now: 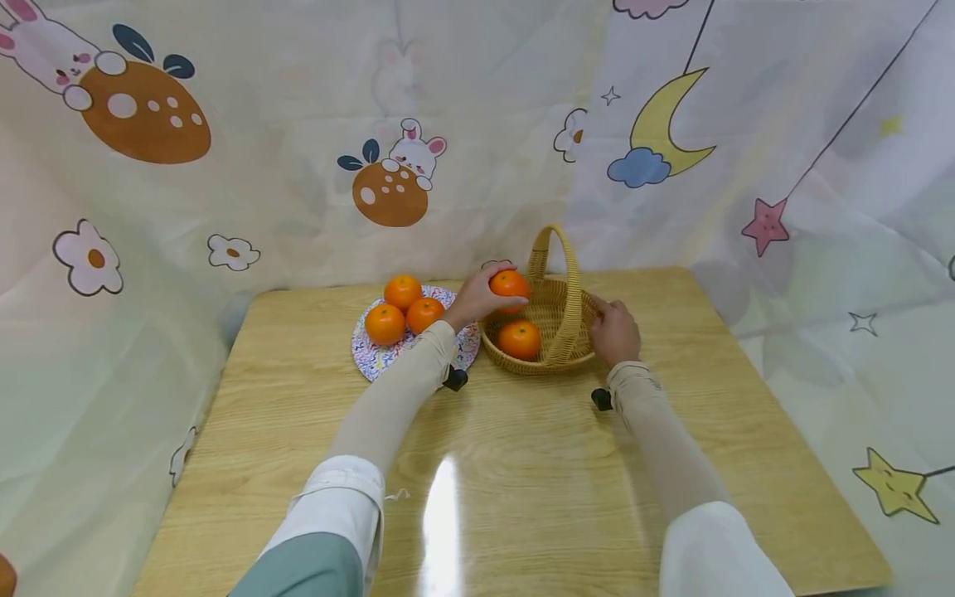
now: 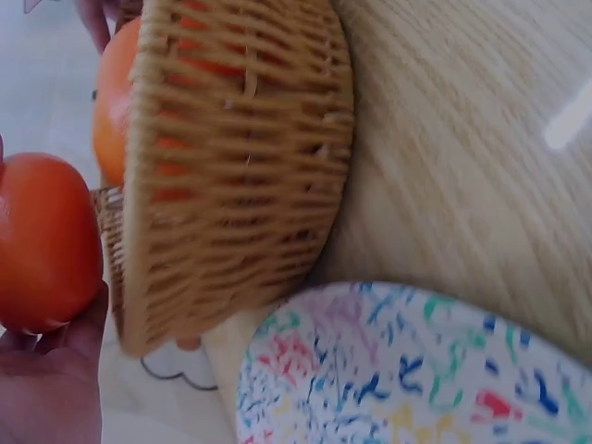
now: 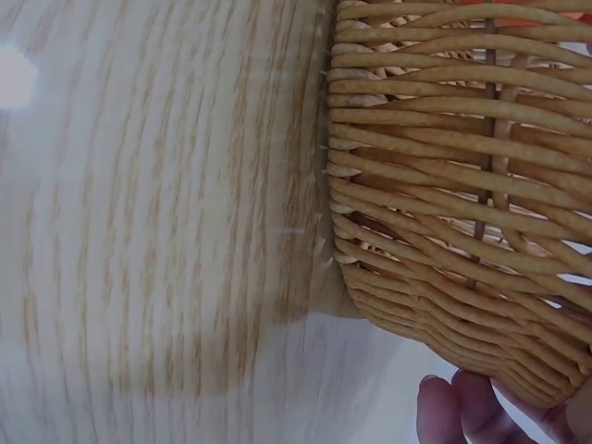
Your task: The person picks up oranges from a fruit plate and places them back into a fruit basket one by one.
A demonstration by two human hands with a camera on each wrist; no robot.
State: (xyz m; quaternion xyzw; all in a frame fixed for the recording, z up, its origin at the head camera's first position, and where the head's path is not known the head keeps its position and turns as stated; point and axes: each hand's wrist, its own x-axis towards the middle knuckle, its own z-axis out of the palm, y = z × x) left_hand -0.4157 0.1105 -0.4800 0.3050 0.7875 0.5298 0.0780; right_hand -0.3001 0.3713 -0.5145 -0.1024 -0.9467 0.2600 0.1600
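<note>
A: From the head view, what does each hand do?

B: The left hand grasps an orange, fingers curled round it, holding it over the near-left rim of the wicker basket. The right hand lies against the basket's right side, fingers relaxed against the weave. A second orange lies inside the basket. Three more oranges sit on a patterned plate just left of the basket, all on a wooden table.

A: And the left wrist view?

B: The held orange rests in the left hand, just beside the basket's wall; the plate shows below.

A: The right wrist view?

B: The basket's weave fills it, with the right hand's fingertips touching its lower edge, above the table.
</note>
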